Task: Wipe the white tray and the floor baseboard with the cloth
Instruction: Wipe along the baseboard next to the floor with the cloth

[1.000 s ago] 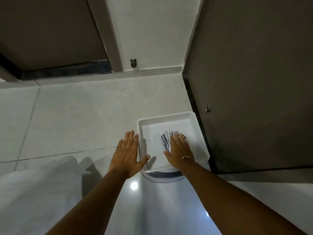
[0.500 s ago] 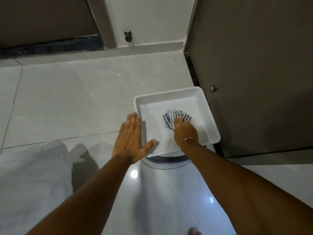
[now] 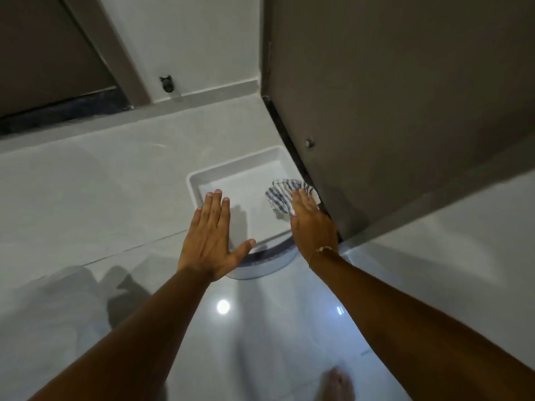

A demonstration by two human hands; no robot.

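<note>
A white square tray (image 3: 220, 175) lies on the pale tiled floor beside a dark door. A blue-and-white striped cloth (image 3: 282, 195) rests at the tray's right side. My right hand (image 3: 311, 224) lies flat on the cloth, pressing it against the tray near the right rim. Flat and with fingers spread, my left hand (image 3: 212, 238) covers the tray's near left corner and holds nothing. A pale baseboard (image 3: 220, 89) runs along the foot of the far wall. A dark strip (image 3: 285, 134) lines the foot of the door.
Under the tray's near edge sits a round white object with a dark ring (image 3: 260, 260). A door stopper (image 3: 167, 83) is fixed low on the far wall. White fabric (image 3: 49, 308) lies at the lower left. A bare foot (image 3: 335, 383) shows at the bottom.
My right hand has slid the cloth from the middle of the tray to its right rim. My left hand has shifted onto the tray's left corner. The view has tilted.
</note>
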